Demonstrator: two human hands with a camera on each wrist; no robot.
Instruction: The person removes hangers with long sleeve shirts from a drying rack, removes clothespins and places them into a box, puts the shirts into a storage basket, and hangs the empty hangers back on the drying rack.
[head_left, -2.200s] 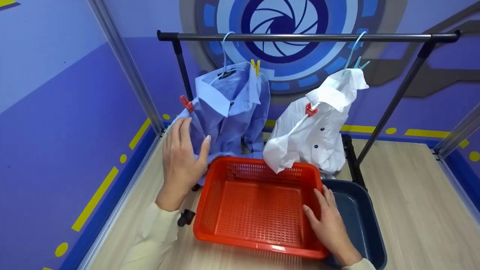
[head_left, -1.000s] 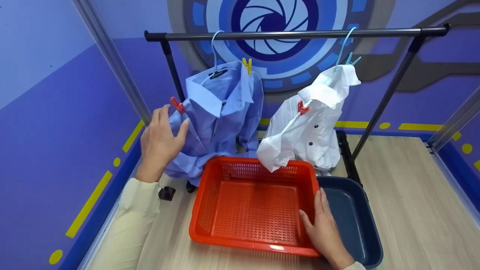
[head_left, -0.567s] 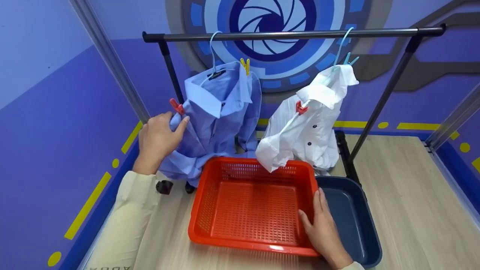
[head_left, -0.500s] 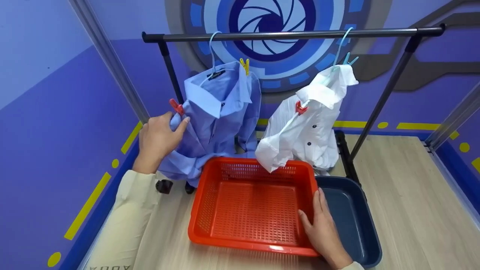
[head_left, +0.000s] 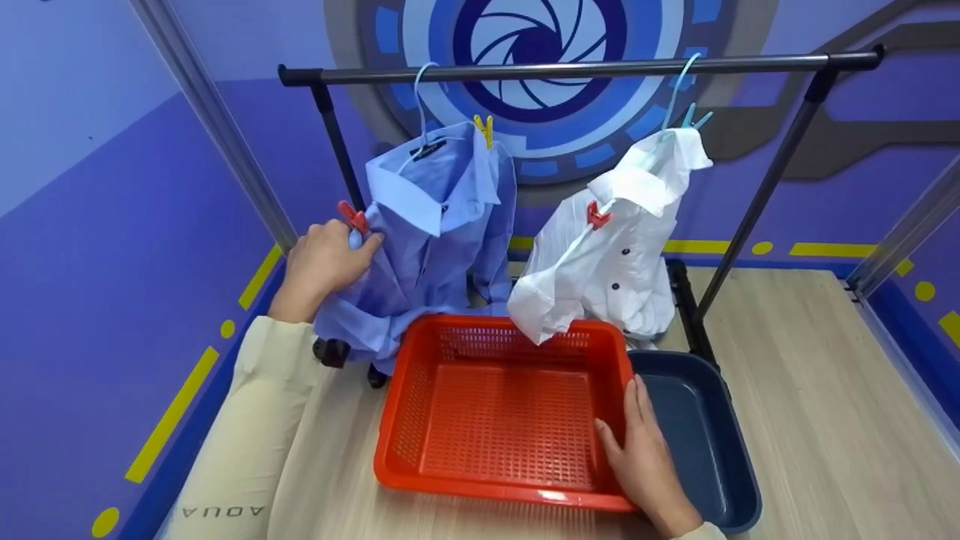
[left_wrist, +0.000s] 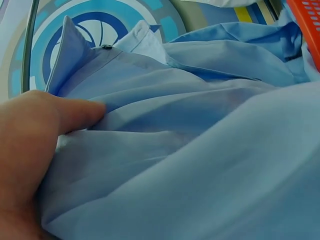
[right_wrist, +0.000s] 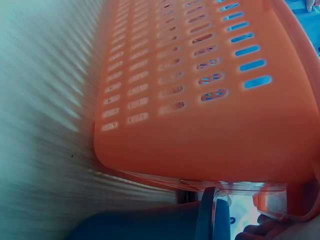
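My left hand (head_left: 322,264) pinches the shoulder of a blue button shirt (head_left: 454,262) just below a red clothespin (head_left: 352,216). In the left wrist view the thumb (left_wrist: 80,112) presses on the cloth; the other fingers are hidden behind it. The shirt hangs on a light-blue hanger (head_left: 421,97), with a yellow clothespin (head_left: 486,131) at its other shoulder. Low on the right, my right hand (head_left: 646,454) holds the side rim of a red perforated basket (head_left: 499,496), thumb inside and fingers along the rim. The basket has nothing in it.
A white shirt (head_left: 637,262) hangs to the right, with red (head_left: 598,216) and teal clothespins (head_left: 694,118); its sleeve overlaps the basket. Both hangers hook over a black clothes rail (head_left: 570,70). A dark blue tub (head_left: 701,427) sits partly behind the basket. Walls stand left and behind.
My left hand has moved from open fingers beside the blue shirt to pinching its shoulder below the red clothespin. The head view has shifted slightly; my right hand stays on the basket rim.
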